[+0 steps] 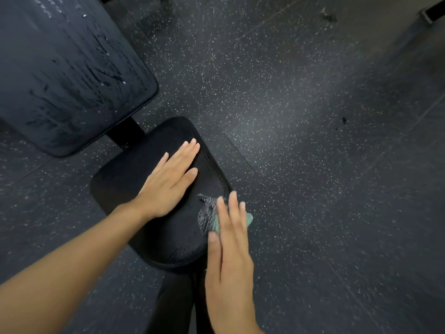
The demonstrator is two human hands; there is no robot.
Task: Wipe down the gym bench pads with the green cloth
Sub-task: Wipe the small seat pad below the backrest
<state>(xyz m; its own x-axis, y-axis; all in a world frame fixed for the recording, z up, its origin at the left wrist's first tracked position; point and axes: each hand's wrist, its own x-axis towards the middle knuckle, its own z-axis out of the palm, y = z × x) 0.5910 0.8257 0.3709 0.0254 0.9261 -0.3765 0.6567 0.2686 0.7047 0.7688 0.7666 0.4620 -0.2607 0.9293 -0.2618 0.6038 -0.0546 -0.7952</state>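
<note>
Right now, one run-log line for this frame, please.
phase: wiping seat pad | left hand: flat on seat pad | right hand: pressing cloth at pad's right edge | back pad: streaked

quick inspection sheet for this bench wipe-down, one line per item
surface: black seat pad, wet smear near its right edge
job's things: green cloth at the seat pad's right edge, mostly hidden under the right hand; back pad at upper left, streaked with wet marks
clutter: nothing seen
grippers: left hand flat on the seat pad, fingers straight; right hand flat on the cloth, fingers straight, blurred
cables: nothing seen
surroundings: speckled dark floor; dark equipment part at top right
</note>
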